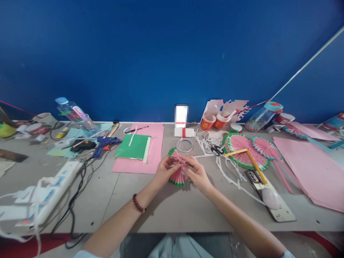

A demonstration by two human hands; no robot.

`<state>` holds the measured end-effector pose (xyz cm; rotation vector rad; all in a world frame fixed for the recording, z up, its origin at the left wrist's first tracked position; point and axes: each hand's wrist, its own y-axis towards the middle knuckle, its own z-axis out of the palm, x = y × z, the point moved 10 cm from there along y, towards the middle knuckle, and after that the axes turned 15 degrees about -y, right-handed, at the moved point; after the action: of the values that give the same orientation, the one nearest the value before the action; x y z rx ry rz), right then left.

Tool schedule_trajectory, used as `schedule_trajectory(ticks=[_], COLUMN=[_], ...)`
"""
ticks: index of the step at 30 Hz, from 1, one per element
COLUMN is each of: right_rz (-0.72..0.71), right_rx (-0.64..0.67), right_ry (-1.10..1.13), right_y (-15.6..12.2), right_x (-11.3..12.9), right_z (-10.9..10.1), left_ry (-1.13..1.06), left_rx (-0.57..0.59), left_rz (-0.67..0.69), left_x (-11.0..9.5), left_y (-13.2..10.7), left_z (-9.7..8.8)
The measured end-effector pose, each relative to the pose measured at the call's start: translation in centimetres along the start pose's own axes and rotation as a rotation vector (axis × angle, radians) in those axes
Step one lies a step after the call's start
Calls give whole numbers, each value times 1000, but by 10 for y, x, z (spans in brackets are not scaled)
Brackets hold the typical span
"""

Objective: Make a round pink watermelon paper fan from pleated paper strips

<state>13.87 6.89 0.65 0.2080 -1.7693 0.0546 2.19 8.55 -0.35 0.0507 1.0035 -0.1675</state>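
Between my two hands is a pleated paper fan (177,177), pink with green edges, its folds spread at top and bottom and drawn together in the middle. My left hand (167,169) pinches the fan's left side near the centre. On its right side, my right hand (196,172) closes thumb and fingers on the folds; part of the paper is hidden behind them. A coil of wire or thin cord (185,145) lies just beyond my hands. Left of them, a green paper pack (133,147) rests on pink paper sheets (158,143).
Right of my hands are black scissors (217,150), white strips (228,181), finished watermelon-pattern fans (236,143), a yellow folding ruler (255,165) and a phone (282,206). To the left are a blue glue gun (103,145), cables and a power strip (57,190). Red paper cups (208,122) stand behind.
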Motion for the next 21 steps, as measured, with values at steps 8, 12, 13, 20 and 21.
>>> schedule_trajectory(ticks=[8,12,13,20,21], right_rz=[8,31,33,19,11], right_rx=[-22,-60,-69,-90,-91], right_ry=[-52,-91,-106,-157,-168], right_y=[0,0,0,-1,-1], right_x=[1,-3,-4,-10,-10], right_z=[-1,-4,-5,-4,-4], left_ry=[-26,-27,-28,-10,-8], left_rx=[-29,-71,-80,-114,-116], left_rz=[0,-10,-9,34,40], left_x=[-1,-1,-1,-5,-5], left_y=[0,0,0,1,1], left_z=[-2,-6,-7,-11,-12])
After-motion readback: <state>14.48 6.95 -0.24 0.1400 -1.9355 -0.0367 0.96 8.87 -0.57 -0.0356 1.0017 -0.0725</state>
